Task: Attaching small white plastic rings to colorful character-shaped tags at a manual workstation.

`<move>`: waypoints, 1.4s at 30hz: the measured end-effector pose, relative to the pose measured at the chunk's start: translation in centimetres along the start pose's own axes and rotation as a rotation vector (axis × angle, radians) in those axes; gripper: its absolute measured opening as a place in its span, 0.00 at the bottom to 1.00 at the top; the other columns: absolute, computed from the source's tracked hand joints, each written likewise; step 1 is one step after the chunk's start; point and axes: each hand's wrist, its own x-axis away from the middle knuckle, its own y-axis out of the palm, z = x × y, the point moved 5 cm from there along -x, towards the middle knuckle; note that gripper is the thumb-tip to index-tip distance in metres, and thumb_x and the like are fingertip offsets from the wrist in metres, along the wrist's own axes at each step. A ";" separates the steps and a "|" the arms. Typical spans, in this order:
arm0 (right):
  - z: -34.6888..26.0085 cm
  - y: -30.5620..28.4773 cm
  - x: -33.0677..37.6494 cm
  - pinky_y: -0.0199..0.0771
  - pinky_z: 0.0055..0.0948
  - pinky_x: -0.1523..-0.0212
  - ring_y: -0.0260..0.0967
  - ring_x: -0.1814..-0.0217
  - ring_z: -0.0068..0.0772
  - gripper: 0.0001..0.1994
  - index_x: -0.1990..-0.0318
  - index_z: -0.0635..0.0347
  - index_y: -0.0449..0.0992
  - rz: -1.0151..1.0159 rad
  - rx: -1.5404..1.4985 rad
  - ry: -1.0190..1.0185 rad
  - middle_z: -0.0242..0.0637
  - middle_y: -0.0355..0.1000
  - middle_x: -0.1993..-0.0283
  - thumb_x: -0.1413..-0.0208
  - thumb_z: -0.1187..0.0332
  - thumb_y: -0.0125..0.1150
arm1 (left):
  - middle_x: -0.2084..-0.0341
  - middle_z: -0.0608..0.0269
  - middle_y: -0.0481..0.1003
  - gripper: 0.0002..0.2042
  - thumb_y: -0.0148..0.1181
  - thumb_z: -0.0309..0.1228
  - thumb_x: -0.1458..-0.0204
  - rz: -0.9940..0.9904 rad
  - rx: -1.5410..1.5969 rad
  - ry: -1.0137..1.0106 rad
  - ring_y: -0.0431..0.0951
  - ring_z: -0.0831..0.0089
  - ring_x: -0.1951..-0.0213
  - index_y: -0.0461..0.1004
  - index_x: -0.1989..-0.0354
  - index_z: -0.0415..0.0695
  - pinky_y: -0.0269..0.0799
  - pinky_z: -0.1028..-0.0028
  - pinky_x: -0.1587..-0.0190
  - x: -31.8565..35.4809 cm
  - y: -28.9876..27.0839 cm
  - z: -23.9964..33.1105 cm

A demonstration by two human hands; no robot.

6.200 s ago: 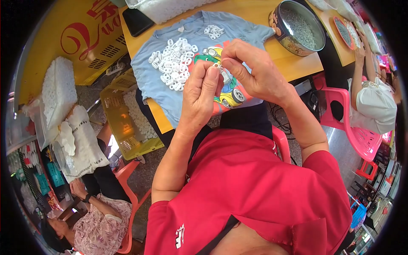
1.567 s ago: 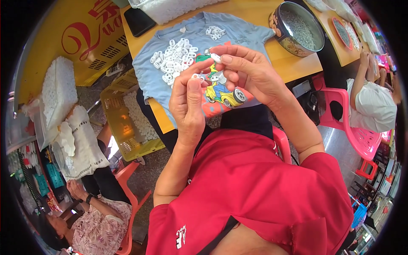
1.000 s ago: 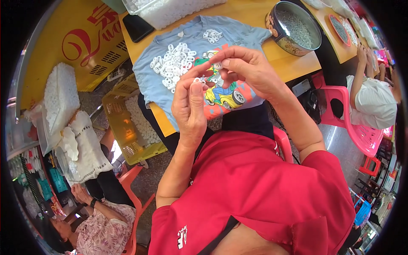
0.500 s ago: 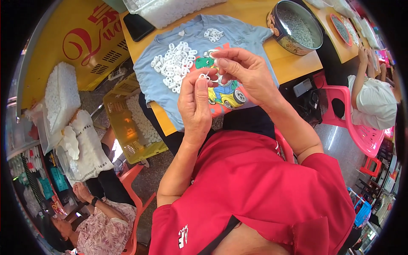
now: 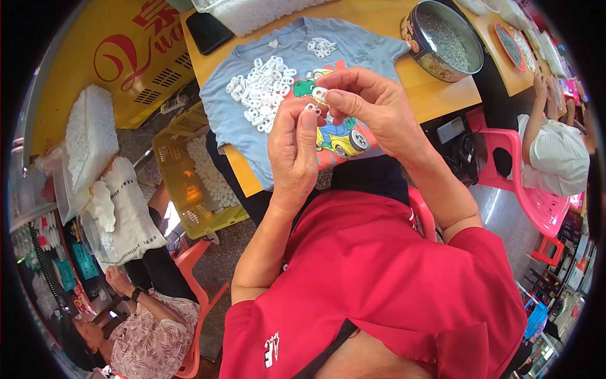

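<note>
Over a blue-grey T-shirt (image 5: 218, 104) spread on the table, my two hands are close together. My left hand (image 5: 293, 142) pinches a small white plastic piece (image 5: 311, 108) between thumb and fingertips. My right hand (image 5: 377, 114) pinches another white plastic piece with holes (image 5: 320, 94), just above the first. Whether the two pieces touch, I cannot tell. On the shirt to the left of my hands lies a pile of similar white oval pieces (image 5: 262, 88). Farther off is a smaller cluster of white pieces (image 5: 322, 47).
A round tin (image 5: 411, 47) holding small silvery parts stands at the table's right. A dark phone (image 5: 208, 33) and a clear container of white pieces (image 5: 249, 24) are at the far left. A yellow crate (image 5: 180, 148) stands left of the table. People sit on both sides.
My right hand has turned slightly, so its white piece shows more plainly. Both hands stay close together, and the whole view has shifted a little.
</note>
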 end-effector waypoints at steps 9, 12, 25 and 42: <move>0.0 0.3 0.0 0.71 0.20 0.61 0.69 0.62 0.19 0.12 0.52 0.65 0.76 -0.023 0.016 -0.023 0.33 0.75 0.59 0.41 0.70 0.62 | 0.69 0.65 0.72 0.08 0.46 0.29 0.34 0.023 -0.027 0.038 0.70 0.82 0.68 0.70 0.59 0.38 0.66 0.80 0.65 0.0 -0.2 0.1; 0.4 0.4 0.0 0.71 0.20 0.61 0.70 0.61 0.19 0.12 0.51 0.66 0.76 -0.015 0.032 -0.040 0.33 0.75 0.59 0.40 0.70 0.61 | 0.71 0.66 0.72 0.08 0.46 0.29 0.34 0.024 0.009 -0.030 0.68 0.84 0.70 0.70 0.60 0.39 0.65 0.81 0.68 0.3 -0.2 -0.2; 0.7 1.4 0.8 0.74 0.22 0.58 0.71 0.60 0.21 0.10 0.53 0.70 0.75 0.061 0.165 -0.245 0.35 0.73 0.57 0.41 0.78 0.59 | 0.72 0.70 0.69 0.09 0.45 0.31 0.33 0.098 0.021 -0.053 0.66 0.84 0.69 0.69 0.61 0.39 0.63 0.82 0.65 0.6 0.1 0.2; 1.6 2.1 2.1 0.77 0.24 0.57 0.72 0.55 0.23 0.09 0.52 0.66 0.75 -0.003 -0.224 -0.064 0.37 0.74 0.55 0.38 0.73 0.58 | 0.44 0.47 0.65 0.24 0.45 0.44 0.34 -0.003 0.178 0.176 0.66 0.63 0.42 0.56 0.39 0.38 0.60 0.64 0.38 0.0 1.0 0.5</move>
